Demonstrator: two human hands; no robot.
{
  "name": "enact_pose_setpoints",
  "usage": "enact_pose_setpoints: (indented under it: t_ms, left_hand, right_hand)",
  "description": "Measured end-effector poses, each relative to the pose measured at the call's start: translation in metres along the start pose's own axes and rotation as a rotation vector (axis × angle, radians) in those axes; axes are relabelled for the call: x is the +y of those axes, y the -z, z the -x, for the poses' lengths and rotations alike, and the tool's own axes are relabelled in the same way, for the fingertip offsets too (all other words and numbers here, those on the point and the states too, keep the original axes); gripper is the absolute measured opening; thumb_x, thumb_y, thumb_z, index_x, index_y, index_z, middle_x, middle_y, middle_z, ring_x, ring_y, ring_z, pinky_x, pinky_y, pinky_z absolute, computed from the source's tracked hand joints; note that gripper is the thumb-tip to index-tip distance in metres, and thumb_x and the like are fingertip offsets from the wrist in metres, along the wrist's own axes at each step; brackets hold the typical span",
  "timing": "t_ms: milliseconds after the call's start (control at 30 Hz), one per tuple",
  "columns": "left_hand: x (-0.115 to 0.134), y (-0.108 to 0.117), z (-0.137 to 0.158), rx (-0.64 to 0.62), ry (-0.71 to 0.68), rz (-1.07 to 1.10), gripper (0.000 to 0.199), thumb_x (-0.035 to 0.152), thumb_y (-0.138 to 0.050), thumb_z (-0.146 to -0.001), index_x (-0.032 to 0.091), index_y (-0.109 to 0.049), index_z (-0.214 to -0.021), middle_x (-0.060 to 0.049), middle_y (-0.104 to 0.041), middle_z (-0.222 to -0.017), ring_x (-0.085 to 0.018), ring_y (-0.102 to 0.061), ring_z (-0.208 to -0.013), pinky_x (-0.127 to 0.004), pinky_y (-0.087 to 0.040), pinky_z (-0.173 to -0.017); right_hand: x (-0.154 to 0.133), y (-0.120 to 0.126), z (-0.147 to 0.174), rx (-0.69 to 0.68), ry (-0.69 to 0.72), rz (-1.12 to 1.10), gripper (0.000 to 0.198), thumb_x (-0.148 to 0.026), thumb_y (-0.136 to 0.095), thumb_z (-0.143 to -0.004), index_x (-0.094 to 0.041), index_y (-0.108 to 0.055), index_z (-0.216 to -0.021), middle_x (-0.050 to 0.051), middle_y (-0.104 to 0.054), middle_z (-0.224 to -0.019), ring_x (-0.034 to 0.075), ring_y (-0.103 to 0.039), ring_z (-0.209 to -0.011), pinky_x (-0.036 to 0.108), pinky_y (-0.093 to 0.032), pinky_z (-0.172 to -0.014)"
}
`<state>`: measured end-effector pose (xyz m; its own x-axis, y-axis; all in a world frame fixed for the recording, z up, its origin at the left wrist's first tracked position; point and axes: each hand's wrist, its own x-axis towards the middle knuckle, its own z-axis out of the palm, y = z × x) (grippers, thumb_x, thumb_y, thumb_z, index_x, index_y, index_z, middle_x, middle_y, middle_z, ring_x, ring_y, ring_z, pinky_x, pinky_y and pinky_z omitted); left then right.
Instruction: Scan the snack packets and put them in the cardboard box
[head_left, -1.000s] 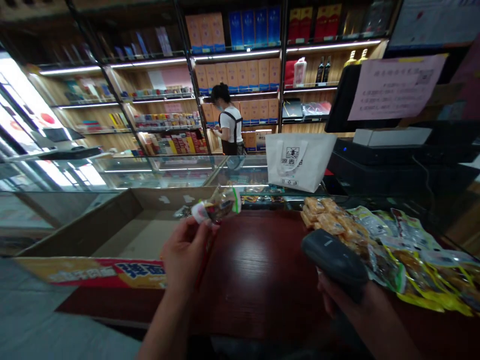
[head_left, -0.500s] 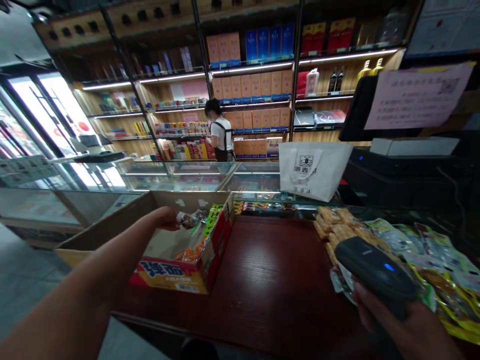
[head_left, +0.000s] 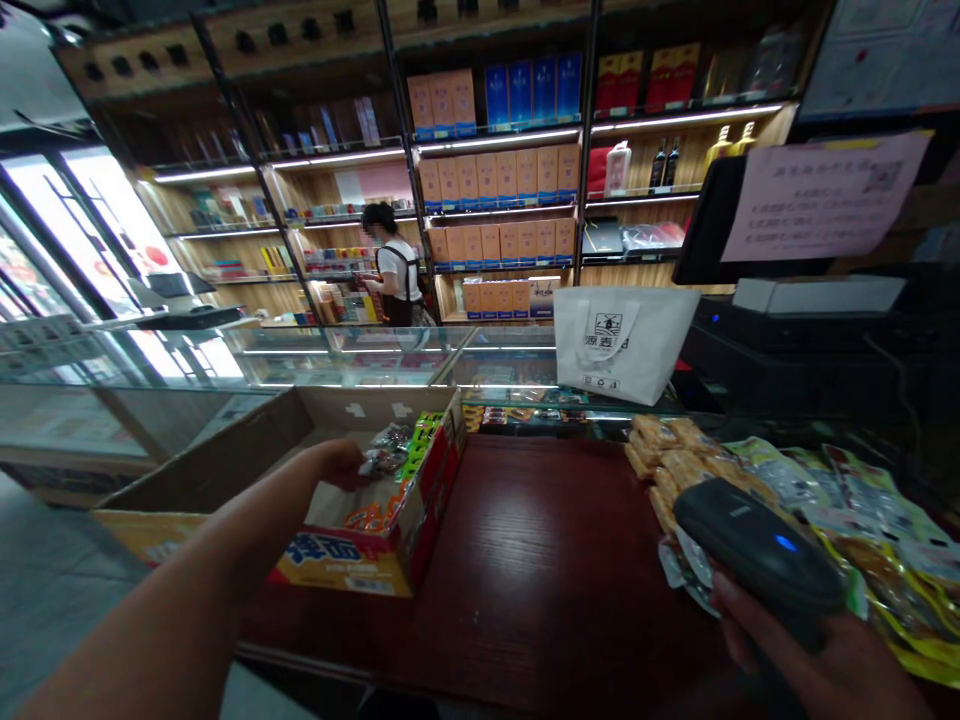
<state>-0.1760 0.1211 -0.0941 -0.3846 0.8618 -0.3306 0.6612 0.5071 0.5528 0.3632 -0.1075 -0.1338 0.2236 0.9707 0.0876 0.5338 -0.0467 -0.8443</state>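
Observation:
My left hand (head_left: 343, 464) reaches into an open cardboard box (head_left: 315, 550) on the left of the counter. Its fingers are closed at the edge of a shiny, clear-wrapped snack packet (head_left: 381, 460); the fingertips are partly hidden. Green packets (head_left: 421, 447) line the right wall inside the box, and orange packets (head_left: 367, 516) lie near its front. At the lower right, my right hand (head_left: 817, 640) is wrapped round a dark handheld barcode scanner (head_left: 757, 545) with a blue light on top. The scanner is above the counter, in front of tan packaged snacks (head_left: 679, 470).
A white carry bag (head_left: 626, 345) stands on the glass display counter (head_left: 360, 345) beyond the dark red wooden top (head_left: 517, 540). Yellow-and-clear food packs (head_left: 892, 560) lie at the right, below a screen with a pink notice (head_left: 821, 205). A person (head_left: 397, 265) stands by the shelves.
My left hand has moved slightly lower into the box beside the clear packet. My right hand still holds the scanner. The person at the back has moved left.

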Motion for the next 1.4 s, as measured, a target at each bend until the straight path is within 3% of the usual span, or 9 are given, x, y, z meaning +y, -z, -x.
enact_pose_setpoints:
  t_ms: [200, 400, 533, 633, 733, 800, 967, 1167, 1400]
  left_hand:
    - [0.018, 0.011, 0.003, 0.1, -0.011, -0.254, 0.017, 0.02, -0.065, -0.078, 0.017, -0.052, -0.067, -0.005, -0.059, -0.051, -0.031, -0.07, -0.069, -0.038, -0.056, -0.062]
    - [0.09, 0.009, 0.021, 0.353, -0.486, -0.458, 0.008, 0.028, -0.063, -0.082, 0.021, -0.06, -0.079, -0.003, -0.07, -0.079, -0.032, -0.066, -0.108, -0.036, -0.051, -0.092]
    - [0.142, -0.055, 0.09, 0.311, -0.861, -0.35, 0.022, 0.032, -0.064, -0.084, 0.027, -0.071, -0.104, 0.002, -0.076, -0.102, -0.024, -0.071, -0.092, -0.031, -0.051, -0.09]
    - [0.165, -0.135, 0.151, -0.008, -1.077, -0.165, 0.019, 0.033, -0.066, -0.08, 0.027, -0.078, -0.094, -0.001, -0.077, -0.099, -0.025, -0.07, -0.095, -0.031, -0.051, -0.09]
    - [0.174, -0.223, 0.191, -0.301, -1.054, 0.042, 0.019, 0.032, -0.065, -0.078, 0.024, -0.08, -0.085, -0.006, -0.077, -0.089, -0.026, -0.069, -0.087, -0.033, -0.053, -0.081]
    - [0.175, -0.276, 0.201, -0.388, -1.0, 0.128, 0.019, 0.031, -0.064, -0.077, 0.022, -0.079, -0.083, -0.007, -0.076, -0.082, -0.024, -0.068, -0.078, -0.032, -0.051, -0.074]
    - [0.179, -0.356, 0.2, -0.338, -0.814, 0.182, 0.023, 0.039, -0.068, -0.077, 0.017, -0.069, -0.07, -0.006, -0.069, -0.07, -0.021, -0.064, -0.07, -0.028, -0.044, -0.064]
    - [0.184, -0.379, 0.199, -0.32, -0.686, 0.29, 0.021, 0.034, -0.077, -0.069, 0.018, -0.063, -0.068, -0.001, -0.062, -0.064, -0.017, -0.06, -0.063, -0.025, -0.041, -0.059]
    - [0.183, -0.365, 0.215, -0.29, -0.766, 0.363, 0.011, 0.028, -0.066, -0.074, 0.02, -0.06, -0.069, 0.001, -0.061, -0.067, -0.016, -0.059, -0.067, -0.024, -0.045, -0.062]
  right_hand:
    - [0.005, 0.013, 0.0, 0.056, 0.018, -0.076, 0.056, -0.069, -0.06, -0.082, -0.022, -0.065, -0.053, 0.005, -0.07, -0.058, 0.019, -0.066, -0.056, 0.023, -0.053, -0.053]
    - [0.008, 0.037, -0.004, 0.308, -0.018, -0.311, 0.043, -0.059, -0.071, -0.081, -0.02, -0.069, -0.066, 0.002, -0.066, -0.057, 0.018, -0.062, -0.055, 0.027, -0.05, -0.057]
    - [0.015, 0.049, -0.007, 0.434, -0.038, -0.538, 0.038, -0.055, -0.077, -0.078, -0.018, -0.072, -0.084, 0.001, -0.067, -0.06, 0.016, -0.059, -0.053, 0.025, -0.047, -0.05]
    - [0.018, 0.054, -0.006, 0.492, -0.036, -0.623, 0.039, -0.054, -0.08, -0.075, -0.018, -0.072, -0.085, 0.001, -0.069, -0.062, 0.016, -0.059, -0.052, 0.025, -0.048, -0.049]
    - [0.017, 0.058, -0.001, 0.525, -0.063, -0.646, 0.04, -0.054, -0.082, -0.073, -0.017, -0.072, -0.084, 0.0, -0.068, -0.06, 0.015, -0.06, -0.052, 0.024, -0.05, -0.05]
    - [0.016, 0.06, 0.004, 0.548, -0.07, -0.656, 0.04, -0.054, -0.082, -0.073, -0.017, -0.072, -0.085, 0.0, -0.068, -0.06, 0.014, -0.059, -0.051, 0.022, -0.049, -0.05]
    - [0.017, 0.067, 0.013, 0.539, -0.079, -0.64, 0.04, -0.054, -0.08, -0.075, -0.016, -0.072, -0.085, -0.001, -0.065, -0.057, 0.014, -0.057, -0.049, 0.024, -0.047, -0.048]
    - [0.022, 0.067, 0.014, 0.532, -0.091, -0.678, 0.038, -0.052, -0.081, -0.076, -0.018, -0.07, -0.087, -0.002, -0.065, -0.058, 0.014, -0.056, -0.05, 0.023, -0.045, -0.048]
    - [0.023, 0.063, 0.011, 0.534, -0.107, -0.664, 0.04, -0.053, -0.082, -0.073, -0.017, -0.071, -0.086, -0.001, -0.066, -0.057, 0.014, -0.056, -0.049, 0.023, -0.045, -0.047]
